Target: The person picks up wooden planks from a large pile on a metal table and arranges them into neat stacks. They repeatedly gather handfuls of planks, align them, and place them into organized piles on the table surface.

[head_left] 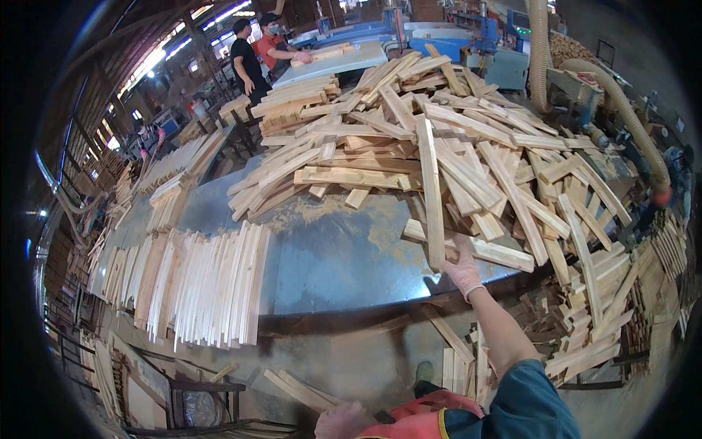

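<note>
My right hand (462,272), in a pale glove, reaches over the near edge of the metal table. Its fingers close on the lower end of a long wooden strip (429,186), which stands out lengthwise from the pile. Just beside that hand, another wooden strip (497,254) lies crosswise. Low in the picture, close to my body, my left hand (345,421) is closed around the ends of a couple of wooden strips (301,389); its fingertips are partly hidden. Beyond my right hand rises a large jumbled pile of wooden strips (387,143).
On the table (314,256), a row of strips (212,282) stands at the left, overhanging the near edge. More wood (592,322) is stacked at right. A ribbed hose (636,117) hangs at far right. Two people (248,62) stand by blue machines at the back.
</note>
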The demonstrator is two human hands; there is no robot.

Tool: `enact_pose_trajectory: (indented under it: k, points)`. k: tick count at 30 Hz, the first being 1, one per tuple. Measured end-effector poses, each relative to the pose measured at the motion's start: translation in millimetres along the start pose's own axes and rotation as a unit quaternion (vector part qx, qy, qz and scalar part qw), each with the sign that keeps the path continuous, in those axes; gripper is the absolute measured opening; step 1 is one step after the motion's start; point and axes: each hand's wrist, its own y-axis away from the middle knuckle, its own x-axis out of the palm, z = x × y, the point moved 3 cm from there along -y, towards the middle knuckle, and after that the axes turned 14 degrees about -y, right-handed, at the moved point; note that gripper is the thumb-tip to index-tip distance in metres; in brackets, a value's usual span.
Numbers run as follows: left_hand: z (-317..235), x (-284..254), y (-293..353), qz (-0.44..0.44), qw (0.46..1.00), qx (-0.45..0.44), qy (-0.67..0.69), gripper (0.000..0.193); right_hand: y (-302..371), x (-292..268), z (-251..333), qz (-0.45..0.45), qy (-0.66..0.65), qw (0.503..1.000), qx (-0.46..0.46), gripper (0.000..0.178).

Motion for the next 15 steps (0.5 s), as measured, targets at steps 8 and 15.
enact_pose_trajectory:
  k: [8, 15]
  points:
    - [31.9, -79.1, -50.5, 0.1, 0.989, -0.094, 0.048, 0.06, -56.3, 99.8, 28.8, 0.041, -0.12, 0.991, 0.049, 0.045]
    - [97.7, -161.9, -99.1, -0.125, 0.987, 0.047, 0.086, 0.051, 42.4, 174.5, 102.3, 0.076, -0.477, 0.862, 0.153, 0.04]
